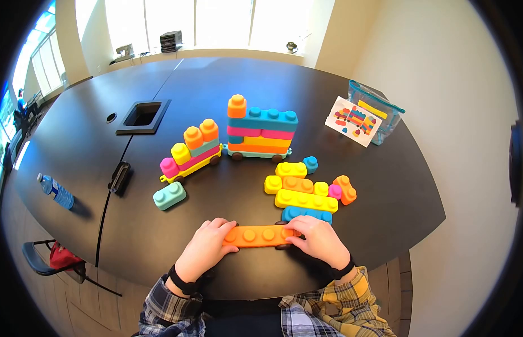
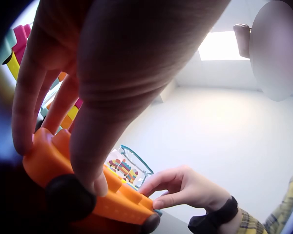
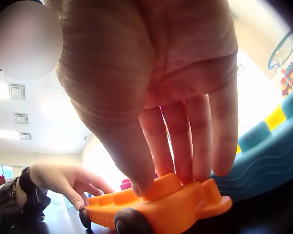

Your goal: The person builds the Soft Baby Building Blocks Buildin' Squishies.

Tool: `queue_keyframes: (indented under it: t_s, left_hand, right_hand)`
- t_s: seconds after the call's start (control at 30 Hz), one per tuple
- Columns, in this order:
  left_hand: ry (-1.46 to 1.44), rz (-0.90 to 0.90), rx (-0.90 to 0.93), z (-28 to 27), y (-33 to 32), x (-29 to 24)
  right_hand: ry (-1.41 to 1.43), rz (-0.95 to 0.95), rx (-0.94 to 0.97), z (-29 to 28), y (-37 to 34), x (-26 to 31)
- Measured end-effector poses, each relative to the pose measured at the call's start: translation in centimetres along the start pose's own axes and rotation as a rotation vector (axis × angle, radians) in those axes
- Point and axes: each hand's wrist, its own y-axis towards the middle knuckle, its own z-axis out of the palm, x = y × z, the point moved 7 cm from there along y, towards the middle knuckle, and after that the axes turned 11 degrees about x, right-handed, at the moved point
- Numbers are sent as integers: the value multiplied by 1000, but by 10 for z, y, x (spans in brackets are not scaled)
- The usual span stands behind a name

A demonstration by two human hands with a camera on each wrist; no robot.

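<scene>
An orange wheeled base (image 1: 258, 236) with a row of studs lies on its wheels near the table's front edge. My left hand (image 1: 208, 247) grips its left end between thumb and fingers; the left wrist view shows the thumb on the near side of the orange base (image 2: 122, 204). My right hand (image 1: 320, 238) pinches the right end, beside a hitch tab on the orange base (image 3: 176, 209) in the right wrist view. Just behind the right hand lies a long blue block (image 1: 307, 214), with a long yellow block (image 1: 306, 200) behind it.
Behind stand a tall block wagon (image 1: 260, 135) and a yellow-based wagon (image 1: 197, 160). A light teal block (image 1: 169, 196) lies left, more loose blocks (image 1: 298, 184) right. Farther out are a bottle (image 1: 56, 192), black case (image 1: 120, 178), table socket (image 1: 143, 117), picture card (image 1: 354, 121) and clear bag (image 1: 388, 121).
</scene>
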Motion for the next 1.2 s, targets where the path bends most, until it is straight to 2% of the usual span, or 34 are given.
queue_keyframes:
  t_s: [0.13,0.17,0.3,0.4,0.57,0.63,0.87,0.93,1.03,1.1,1.2]
  left_hand:
    - [17,-3,9,-1,0,-1]
    - [34,-7,2,-2,-1,-2]
    - [19,-24,-10,-12,-6,-8]
    - [31,8,0,-12,-6,-4]
    - [52,-21,46,-8,-3,2]
    - [66,-26,52,-8,-2,2]
    - [70,-26,66,-7,4,0]
    - [72,-17,57,-5,6,0]
    - [55,-32,87,-2,7,-3]
    - [34,0,-69,-18,0,-12]
    - [-27,34,-135,-34,-4,-18]
  right_hand:
    - [72,22,-5,-11,-3,-10]
    - [9,35,-87,-22,-8,-13]
    - [-191,229,-181,-45,-26,-44]
    - [-272,289,-137,-44,-34,-61]
    - [-81,275,-143,-36,-40,-75]
    - [-9,331,-147,-36,-41,-80]
    - [-56,248,-303,-77,-41,-42]
    - [114,150,-345,-83,-33,-19]
    - [130,0,-270,-63,-14,4]
    - [119,-30,-187,-46,-3,19]
    - [81,-74,-97,-29,7,28]
